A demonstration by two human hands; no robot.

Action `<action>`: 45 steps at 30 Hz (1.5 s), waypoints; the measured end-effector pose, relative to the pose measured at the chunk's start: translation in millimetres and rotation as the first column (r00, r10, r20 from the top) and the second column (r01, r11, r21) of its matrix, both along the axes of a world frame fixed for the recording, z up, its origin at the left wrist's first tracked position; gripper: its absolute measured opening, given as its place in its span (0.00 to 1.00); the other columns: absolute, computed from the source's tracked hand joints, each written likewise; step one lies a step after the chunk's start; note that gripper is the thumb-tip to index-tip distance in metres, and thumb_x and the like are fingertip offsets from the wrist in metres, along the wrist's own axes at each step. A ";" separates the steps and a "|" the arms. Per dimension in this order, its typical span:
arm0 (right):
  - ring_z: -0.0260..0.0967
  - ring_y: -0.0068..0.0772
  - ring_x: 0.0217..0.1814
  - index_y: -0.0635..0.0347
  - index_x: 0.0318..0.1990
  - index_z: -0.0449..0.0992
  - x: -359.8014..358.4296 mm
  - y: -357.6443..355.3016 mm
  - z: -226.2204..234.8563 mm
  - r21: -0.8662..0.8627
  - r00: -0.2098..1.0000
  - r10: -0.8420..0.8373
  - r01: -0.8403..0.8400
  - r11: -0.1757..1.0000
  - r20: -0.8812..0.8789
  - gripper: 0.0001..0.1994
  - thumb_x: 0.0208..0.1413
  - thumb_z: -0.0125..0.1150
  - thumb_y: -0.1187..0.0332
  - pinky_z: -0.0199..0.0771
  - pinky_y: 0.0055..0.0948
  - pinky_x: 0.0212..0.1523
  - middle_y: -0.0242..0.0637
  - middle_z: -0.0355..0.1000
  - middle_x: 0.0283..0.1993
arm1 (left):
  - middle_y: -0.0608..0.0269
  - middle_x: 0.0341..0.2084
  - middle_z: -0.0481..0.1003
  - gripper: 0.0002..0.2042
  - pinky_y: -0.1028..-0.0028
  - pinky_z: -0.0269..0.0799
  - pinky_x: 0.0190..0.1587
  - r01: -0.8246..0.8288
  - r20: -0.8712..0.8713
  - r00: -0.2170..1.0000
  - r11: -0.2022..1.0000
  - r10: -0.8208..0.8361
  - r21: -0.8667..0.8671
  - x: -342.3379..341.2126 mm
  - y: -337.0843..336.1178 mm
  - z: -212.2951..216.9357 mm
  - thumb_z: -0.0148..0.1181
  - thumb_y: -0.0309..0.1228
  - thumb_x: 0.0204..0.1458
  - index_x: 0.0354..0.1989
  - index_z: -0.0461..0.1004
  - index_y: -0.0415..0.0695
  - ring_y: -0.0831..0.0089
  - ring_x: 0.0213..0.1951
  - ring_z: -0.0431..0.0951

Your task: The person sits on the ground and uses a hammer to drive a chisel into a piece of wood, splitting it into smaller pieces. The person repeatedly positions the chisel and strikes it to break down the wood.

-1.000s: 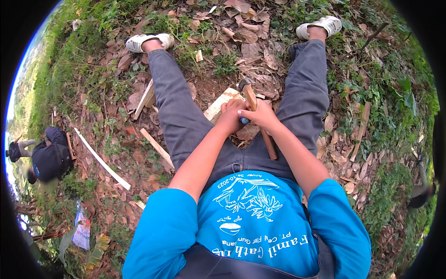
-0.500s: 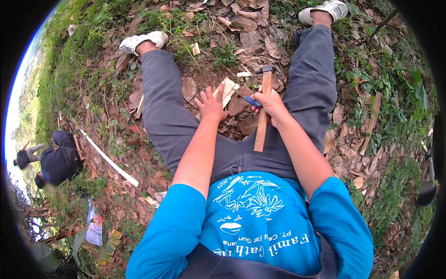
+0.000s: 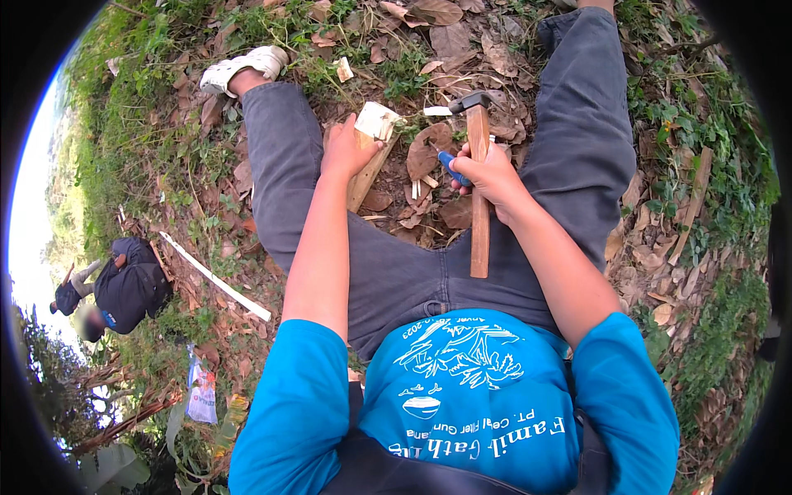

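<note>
Head view: right hand (image 3: 487,177), clenched on hammer (image 3: 477,165) and blue-handled tool (image 3: 452,167), had lifted clear; left hand (image 3: 351,153) now gripped wood block (image 3: 370,153), readying another strike.

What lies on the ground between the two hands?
Head view: between the left hand and right hand, dry leaves and small wood chips.
</note>
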State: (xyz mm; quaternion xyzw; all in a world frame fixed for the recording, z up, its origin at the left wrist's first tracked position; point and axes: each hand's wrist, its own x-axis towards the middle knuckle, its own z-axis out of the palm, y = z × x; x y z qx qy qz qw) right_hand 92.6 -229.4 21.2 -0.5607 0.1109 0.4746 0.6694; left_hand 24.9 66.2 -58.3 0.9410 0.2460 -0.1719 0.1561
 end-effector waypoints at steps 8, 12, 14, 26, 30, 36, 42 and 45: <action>0.75 0.27 0.32 0.59 0.44 0.64 2.9 -1.0 -0.8 -0.025 0.996 -0.086 0.085 0.996 -0.036 0.11 0.60 0.60 0.69 0.75 0.25 0.30 0.35 0.71 0.36 | 0.58 0.46 0.76 0.26 0.59 0.73 0.54 0.047 0.213 0.973 0.981 -0.087 0.186 20.3 -30.1 12.4 0.74 0.43 0.46 0.54 0.76 0.47 0.57 0.52 0.76; 0.76 0.27 0.32 0.61 0.45 0.63 2.9 -0.9 -4.0 -0.010 0.997 -0.065 0.065 0.998 -0.038 0.14 0.58 0.61 0.68 0.77 0.26 0.30 0.37 0.70 0.35 | 0.59 0.39 0.80 0.19 0.59 0.74 0.49 0.002 0.262 0.963 0.972 -0.065 0.236 17.8 -37.7 2.3 0.72 0.39 0.45 0.45 0.80 0.47 0.57 0.48 0.77; 0.75 0.27 0.32 0.59 0.44 0.64 2.3 -0.2 -2.3 -0.018 0.998 -0.054 0.054 0.998 -0.039 0.12 0.60 0.60 0.68 0.76 0.25 0.30 0.36 0.71 0.36 | 0.59 0.35 0.80 0.14 0.59 0.75 0.47 0.027 0.246 0.966 0.977 -0.080 0.212 17.6 -38.3 -1.4 0.72 0.36 0.45 0.41 0.82 0.47 0.55 0.45 0.77; 0.75 0.27 0.32 0.59 0.46 0.63 0.4 2.2 -8.3 -0.028 0.996 -0.069 0.068 0.997 -0.051 0.13 0.60 0.60 0.68 0.75 0.24 0.30 0.36 0.70 0.36 | 0.57 0.32 0.83 0.13 0.66 0.78 0.42 -0.190 -0.009 0.979 0.895 0.204 -0.403 4.1 -53.2 -17.9 0.70 0.37 0.49 0.41 0.83 0.45 0.62 0.37 0.84; 0.75 0.27 0.33 0.59 0.46 0.63 -1.4 2.4 -8.7 -0.036 0.996 -0.069 0.067 0.997 -0.059 0.13 0.60 0.60 0.68 0.75 0.24 0.29 0.36 0.70 0.38 | 0.58 0.32 0.83 0.13 0.67 0.77 0.40 -0.146 0.065 0.979 0.890 0.192 -0.433 -3.7 -48.2 -30.6 0.71 0.37 0.50 0.41 0.83 0.46 0.63 0.35 0.84; 0.75 0.27 0.33 0.58 0.47 0.63 0.0 4.2 -5.6 -0.019 0.995 -0.067 0.066 0.998 -0.074 0.13 0.60 0.60 0.68 0.74 0.24 0.29 0.36 0.70 0.39 | 0.63 0.43 0.75 0.14 0.65 0.69 0.54 0.139 0.106 0.990 0.814 -0.095 -0.564 -13.0 -43.1 -16.5 0.71 0.39 0.51 0.46 0.83 0.54 0.69 0.48 0.73; 0.76 0.27 0.32 0.59 0.45 0.64 -0.6 3.2 -7.6 -0.007 0.991 -0.096 0.096 0.995 -0.089 0.14 0.57 0.62 0.69 0.76 0.25 0.29 0.34 0.70 0.36 | 0.64 0.43 0.73 0.12 0.56 0.56 0.54 0.154 0.099 0.986 0.960 -0.134 -0.233 -12.8 -67.2 -1.0 0.72 0.43 0.45 0.39 0.82 0.64 0.60 0.52 0.69; 0.75 0.26 0.33 0.58 0.46 0.63 0.1 1.0 -8.1 -0.011 0.992 -0.080 0.079 0.997 -0.094 0.13 0.60 0.61 0.68 0.75 0.24 0.29 0.35 0.70 0.38 | 0.66 0.42 0.76 0.13 0.55 0.54 0.53 0.081 0.155 0.986 0.992 -0.065 -0.099 -6.8 -72.8 -4.5 0.73 0.43 0.44 0.37 0.79 0.60 0.59 0.52 0.70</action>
